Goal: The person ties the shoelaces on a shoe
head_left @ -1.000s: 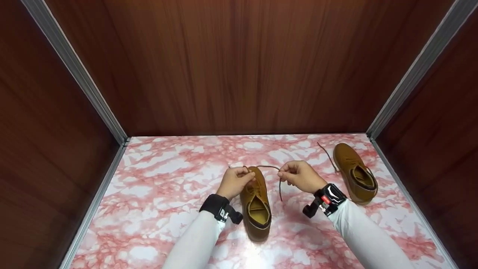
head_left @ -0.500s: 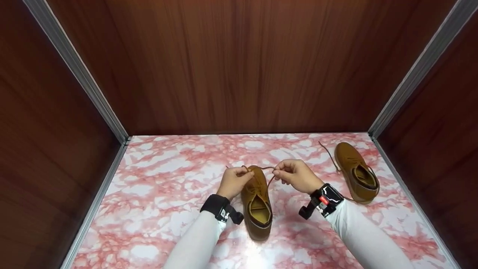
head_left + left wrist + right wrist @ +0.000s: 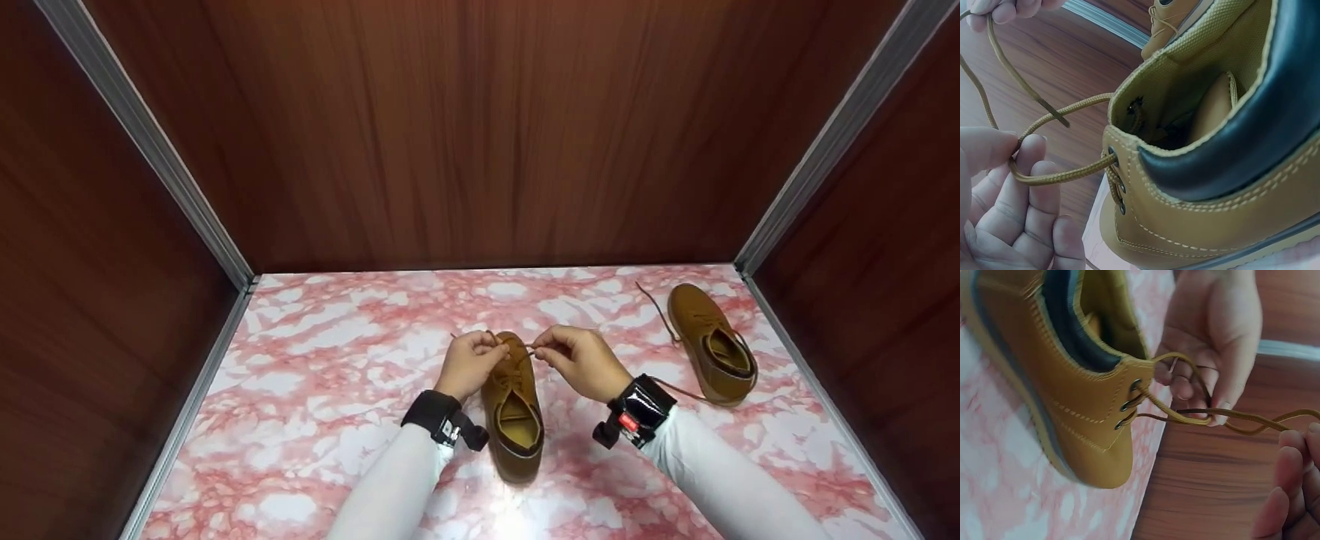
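A tan shoe with a dark padded collar (image 3: 517, 461) stands upright between the hands, toe pointing away. Beside its laced front, the left hand (image 3: 469, 366) pinches the shoelace (image 3: 1067, 177) between thumb and forefinger; there the two strands from the top eyelets come together. Just right of the toe, the right hand (image 3: 586, 365) pinches a free length of the same lace. In the right wrist view, that lace (image 3: 1252, 418) runs from the left hand's thumb to the right hand's fingertips (image 3: 1292, 439). A dark lace tip (image 3: 1055, 114) dangles below the right hand in the left wrist view.
A second tan shoe (image 3: 709, 345) lies at the right, its loose laces (image 3: 658, 311) spread on the pink-and-white marbled surface (image 3: 300, 420). Brown wood-grain panels (image 3: 480, 135) with grey metal edging (image 3: 825, 142) enclose the back and both sides.
The right hand has moved left toward the shoe, shortening the stretch of lace between the hands. The left hand keeps its pinch and stays nearly in place.
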`<state>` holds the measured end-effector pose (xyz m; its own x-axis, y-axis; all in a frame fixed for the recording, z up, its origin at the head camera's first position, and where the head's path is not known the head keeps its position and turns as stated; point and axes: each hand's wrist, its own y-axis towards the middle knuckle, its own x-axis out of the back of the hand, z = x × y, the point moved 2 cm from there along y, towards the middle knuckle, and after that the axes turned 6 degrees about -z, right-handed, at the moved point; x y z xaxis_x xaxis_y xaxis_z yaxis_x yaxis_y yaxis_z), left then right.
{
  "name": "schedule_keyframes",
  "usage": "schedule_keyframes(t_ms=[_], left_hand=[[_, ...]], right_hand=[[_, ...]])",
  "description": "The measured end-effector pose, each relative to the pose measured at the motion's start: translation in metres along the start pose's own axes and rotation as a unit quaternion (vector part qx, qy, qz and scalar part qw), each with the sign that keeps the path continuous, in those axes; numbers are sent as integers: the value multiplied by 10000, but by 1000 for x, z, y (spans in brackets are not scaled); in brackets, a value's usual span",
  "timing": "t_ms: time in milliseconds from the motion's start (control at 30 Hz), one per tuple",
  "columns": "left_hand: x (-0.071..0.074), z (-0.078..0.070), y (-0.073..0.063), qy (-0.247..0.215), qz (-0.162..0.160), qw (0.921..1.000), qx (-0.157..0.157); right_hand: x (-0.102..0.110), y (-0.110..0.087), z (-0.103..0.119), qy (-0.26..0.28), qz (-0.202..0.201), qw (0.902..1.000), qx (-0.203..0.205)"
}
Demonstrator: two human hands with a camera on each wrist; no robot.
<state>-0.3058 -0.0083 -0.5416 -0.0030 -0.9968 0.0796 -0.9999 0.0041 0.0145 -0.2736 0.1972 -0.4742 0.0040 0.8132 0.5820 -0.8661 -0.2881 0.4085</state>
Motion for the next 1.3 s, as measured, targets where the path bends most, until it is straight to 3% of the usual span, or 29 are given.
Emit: schedule_keyframes(t_ms=[200, 367, 500, 633, 767, 1167, 1300], left_hand=[[0, 1, 0, -35, 4, 10000, 52], [1, 4, 0, -82, 11, 9999, 146], [2, 5, -1, -134, 31, 9997, 189], [2, 6, -2, -245, 60, 9994, 217], [2, 10, -2, -292, 95, 9993, 225], [6, 16, -5, -148, 91, 9996, 207], [8, 21, -6, -221, 100, 9994, 236]], right_hand=[[-4, -5, 6, -761, 140, 9937, 813], [-7, -8, 5, -1417, 133, 9743, 1748], [-12, -11, 3, -1805, 201, 9591, 2170], [-19, -13, 0, -2172, 351, 9493, 2246], [-25, -15, -6, -2283, 422, 9468, 2227], [-33, -20, -21, -2216, 636, 9544, 1898], [-28, -21, -27, -2004, 732, 9645, 1553]])
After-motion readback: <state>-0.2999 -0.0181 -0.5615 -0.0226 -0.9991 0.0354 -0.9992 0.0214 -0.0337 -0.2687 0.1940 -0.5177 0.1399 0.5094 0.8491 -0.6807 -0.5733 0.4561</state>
